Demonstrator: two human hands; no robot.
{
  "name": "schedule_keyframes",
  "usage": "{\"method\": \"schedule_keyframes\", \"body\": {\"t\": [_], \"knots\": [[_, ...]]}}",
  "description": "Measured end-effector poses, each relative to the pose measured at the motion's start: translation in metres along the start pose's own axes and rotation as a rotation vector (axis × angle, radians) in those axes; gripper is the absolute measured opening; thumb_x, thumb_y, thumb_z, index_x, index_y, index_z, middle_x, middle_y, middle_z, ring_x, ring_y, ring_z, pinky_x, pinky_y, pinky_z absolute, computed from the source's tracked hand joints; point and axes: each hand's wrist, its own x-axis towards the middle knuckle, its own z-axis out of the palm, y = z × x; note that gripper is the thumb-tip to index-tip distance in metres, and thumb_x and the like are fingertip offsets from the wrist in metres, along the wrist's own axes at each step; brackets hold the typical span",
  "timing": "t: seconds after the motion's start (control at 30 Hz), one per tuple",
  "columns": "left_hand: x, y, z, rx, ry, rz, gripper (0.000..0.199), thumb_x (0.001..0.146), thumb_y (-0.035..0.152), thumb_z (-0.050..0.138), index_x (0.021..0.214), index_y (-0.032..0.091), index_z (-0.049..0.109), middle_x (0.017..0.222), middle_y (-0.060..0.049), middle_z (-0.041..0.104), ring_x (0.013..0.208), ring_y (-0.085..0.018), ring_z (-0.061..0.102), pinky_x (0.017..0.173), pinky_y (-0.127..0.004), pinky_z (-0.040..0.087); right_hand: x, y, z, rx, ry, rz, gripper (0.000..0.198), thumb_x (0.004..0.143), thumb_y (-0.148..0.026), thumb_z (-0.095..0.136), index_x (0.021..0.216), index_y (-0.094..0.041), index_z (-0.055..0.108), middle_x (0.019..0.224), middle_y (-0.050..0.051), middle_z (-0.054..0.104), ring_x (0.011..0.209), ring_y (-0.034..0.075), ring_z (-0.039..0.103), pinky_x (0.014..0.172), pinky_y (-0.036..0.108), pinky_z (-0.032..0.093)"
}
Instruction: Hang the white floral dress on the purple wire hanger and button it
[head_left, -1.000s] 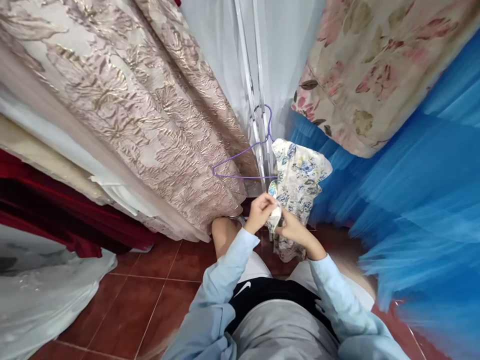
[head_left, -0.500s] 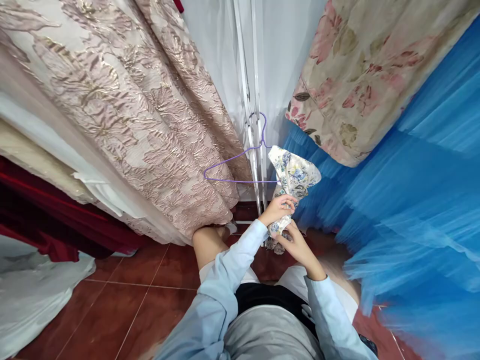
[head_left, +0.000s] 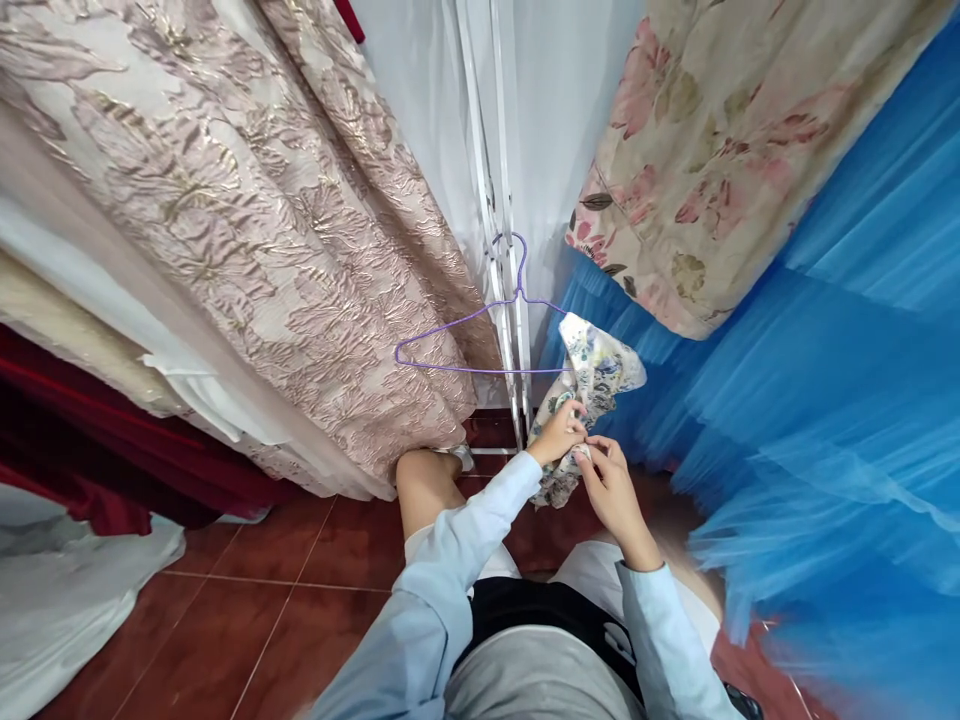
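Crumpled white garment [head_left: 609,362] with blue flowers, right of centre
It runs from the right end of the purple hanger [head_left: 519,292] down behind the left hand [head_left: 559,437], clamped on its cloth; the right hand [head_left: 612,490] pinches a fold.

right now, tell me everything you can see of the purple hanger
The purple hanger is thin, perhaps plastic or coated wire, with a curved hook, sloping shoulders and straight lower bar. It is hook up by the white poles; whether it hangs from them is unclear. Its image-left side is bare; the floral garment covers its other end.
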Motion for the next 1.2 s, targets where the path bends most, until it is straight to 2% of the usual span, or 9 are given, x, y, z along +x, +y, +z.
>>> {"method": "schedule_keyframes", "body": {"t": [0.1,0.2,0.33,0.43,0.53,0.73,0.83,1.07,1.2], "knots": [[0.004,-0.005,-0.005,0.051,-0.269,-0.155,0.035,0.077,0.008,0.058,0.109,0.018,0.049,0.07,0.004,0.061,0.059,-0.011,0.052,0.06,-0.022,0.038,0.003,0.002,-0.006,0.016,-0.011,-0.027,0.038,0.1,-0.05,0.05,0.103,-0.021,0.074,0.116,0.013,0.061,0.117,0.03,0.057,0.108,0.046,0.041],[0.009,-0.009,-0.005,0.15,-0.33,-0.167,0.017,0.081,0.012,0.057,0.098,0.016,0.057,0.074,0.002,0.063,0.066,-0.012,0.055,0.066,-0.025,0.041,0.003,0.003,-0.007,0.075,0.001,-0.008,0.037,0.1,-0.049,0.05,0.098,-0.02,0.073,0.11,0.012,0.063,0.109,0.028,0.059,0.102,0.042,0.044],[0.007,-0.014,-0.003,0.194,-0.303,-0.112,0.006,0.086,0.017,0.058,0.082,0.014,0.062,0.079,-0.001,0.064,0.08,-0.014,0.057,0.078,-0.026,0.045,0.001,0.001,-0.008,0.16,-0.046,0.035,0.036,0.101,-0.048,0.049,0.099,-0.019,0.072,0.102,0.009,0.067,0.1,0.026,0.062,0.094,0.038,0.047],[-0.001,-0.016,-0.006,0.213,-0.258,-0.086,0.01,0.088,0.025,0.062,0.088,0.015,0.063,0.084,-0.002,0.064,0.078,-0.015,0.057,0.078,-0.027,0.046,-0.001,-0.002,-0.01,0.155,-0.081,0.034,0.035,0.1,-0.048,0.051,0.098,-0.021,0.072,0.1,0.009,0.068,0.101,0.026,0.063,0.095,0.038,0.048],[-0.01,-0.018,-0.013,0.324,-0.194,0.052,0.019,0.088,0.033,0.066,0.095,0.016,0.065,0.094,-0.004,0.065,0.081,-0.016,0.058,0.08,-0.029,0.046,-0.001,-0.005,-0.012,0.122,-0.099,0.009,0.034,0.098,-0.049,0.054,0.093,-0.022,0.074,0.1,0.01,0.068,0.102,0.028,0.063,0.094,0.039,0.048],[-0.037,-0.026,-0.03,0.628,-0.16,0.265,0.043,0.105,0.038,0.034,0.085,0.019,0.066,0.097,-0.009,0.07,0.102,-0.023,0.061,0.102,-0.038,0.038,-0.002,-0.006,-0.022,0.109,-0.135,0.005,0.036,0.099,-0.049,0.052,0.084,-0.021,0.069,0.089,0.006,0.065,0.088,0.024,0.061,0.081,0.034,0.048],[-0.056,-0.033,-0.044,0.648,-0.138,0.342,0.038,0.101,0.045,0.043,0.084,0.019,0.065,0.097,-0.011,0.07,0.1,-0.024,0.062,0.102,-0.039,0.038,-0.004,-0.005,-0.033,0.122,-0.166,0.062,0.037,0.099,-0.049,0.052,0.081,-0.02,0.066,0.076,0.002,0.061,0.072,0.02,0.055,0.067,0.03,0.043],[-0.101,-0.046,-0.078,0.67,-0.072,0.114,0.049,0.087,0.057,0.064,0.06,0.018,0.056,0.065,-0.004,0.055,0.073,-0.02,0.054,0.076,-0.032,0.044,-0.009,-0.018,-0.065,0.212,-0.064,0.113,0.031,0.096,-0.047,0.057,0.085,-0.02,0.07,0.078,0.002,0.066,0.072,0.019,0.057,0.065,0.028,0.044],[-0.122,-0.031,-0.106,0.598,0.011,0.071,0.052,0.088,0.057,0.064,0.057,0.016,0.058,0.057,-0.001,0.053,0.061,-0.016,0.049,0.063,-0.027,0.04,-0.004,-0.02,-0.088,0.146,0.175,0.095,0.029,0.093,-0.047,0.061,0.086,-0.021,0.072,0.081,0.003,0.068,0.075,0.019,0.057,0.066,0.027,0.045]]}}
